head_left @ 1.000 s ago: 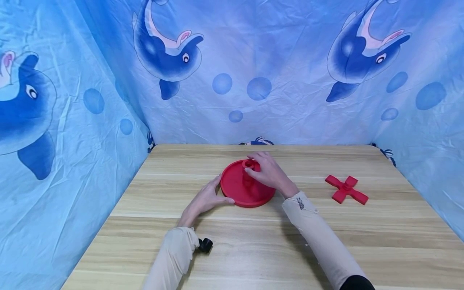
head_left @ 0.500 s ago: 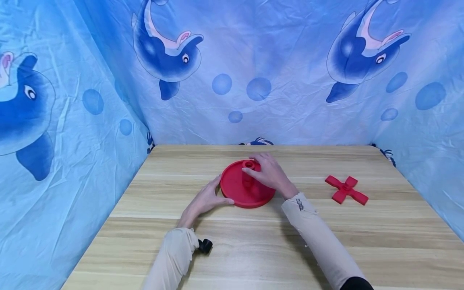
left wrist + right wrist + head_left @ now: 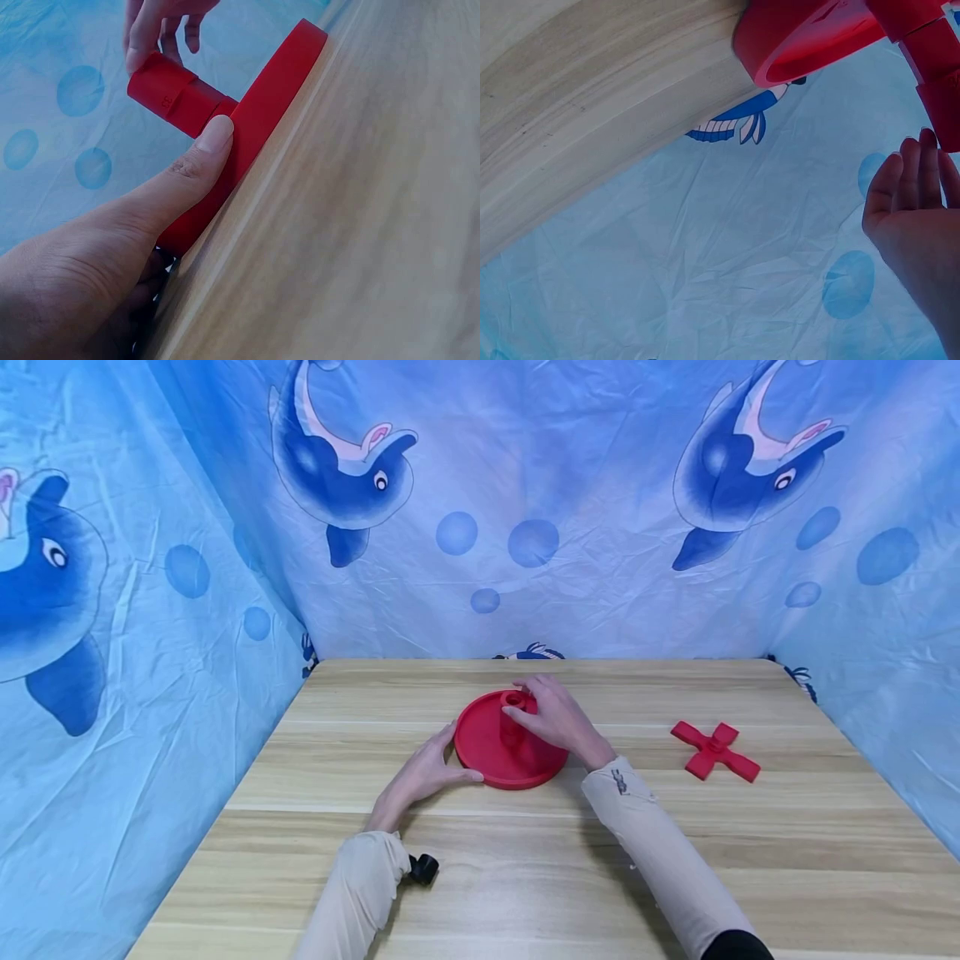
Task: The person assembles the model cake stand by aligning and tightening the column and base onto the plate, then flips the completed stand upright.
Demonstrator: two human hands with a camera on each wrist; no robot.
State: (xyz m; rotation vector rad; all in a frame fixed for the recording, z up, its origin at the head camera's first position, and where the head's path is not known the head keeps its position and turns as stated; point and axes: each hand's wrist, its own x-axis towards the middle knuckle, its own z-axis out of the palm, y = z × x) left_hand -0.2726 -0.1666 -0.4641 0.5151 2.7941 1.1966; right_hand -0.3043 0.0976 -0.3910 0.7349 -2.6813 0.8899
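Note:
A red round tray (image 3: 480, 745) with a raised rim lies flat on the table. From its middle rises an upright red post (image 3: 512, 737), which the left wrist view shows as stacked round sections (image 3: 169, 90) with a small number on one. The left hand (image 3: 422, 774) holds the tray's left side, its thumb against the near rim and its fingers spread round the edge. At the post's top, the right hand (image 3: 557, 714) pinches the end between thumb and fingers. In the right wrist view its fingertips meet the lower end of the post (image 3: 936, 67).
A red four-armed cross piece (image 3: 716, 752) with a small round hub lies on the wooden table (image 3: 525, 877) to the right. Blue dolphin-print curtains (image 3: 487, 468) enclose the table at the back and sides. A black wrist device (image 3: 423, 869) sits by the left cuff.

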